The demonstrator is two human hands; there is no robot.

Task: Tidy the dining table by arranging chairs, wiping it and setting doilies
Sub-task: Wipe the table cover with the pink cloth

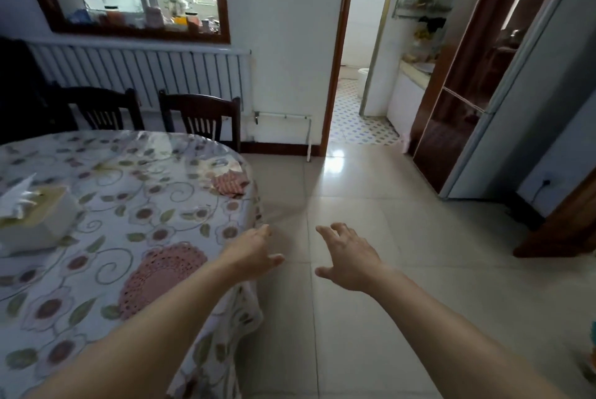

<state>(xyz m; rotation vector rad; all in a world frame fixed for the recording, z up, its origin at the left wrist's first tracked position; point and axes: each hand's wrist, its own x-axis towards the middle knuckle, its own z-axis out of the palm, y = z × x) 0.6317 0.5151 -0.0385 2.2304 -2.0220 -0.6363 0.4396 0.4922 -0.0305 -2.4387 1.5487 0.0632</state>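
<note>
Both the left hand [254,255] and right hand [346,258] hover empty with fingers spread; one round pink crocheted doily [158,276] lies on the floral-clothed oval dining table [106,179], two dark wooden chairs [201,115] stand tucked in, and the folded red patterned cloth [229,184] probably awaits placing.

Single head cam, wide-angle, looking forward and down from standing height. Table [129,192] fills near left, floor [371,237] center-right, doorway [358,76] far center. Both forearms enter from bottom edge, close to the lens.

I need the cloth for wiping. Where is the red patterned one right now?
The red patterned cloth lies crumpled at the table's far right edge, in front of the right-hand chair.
</note>
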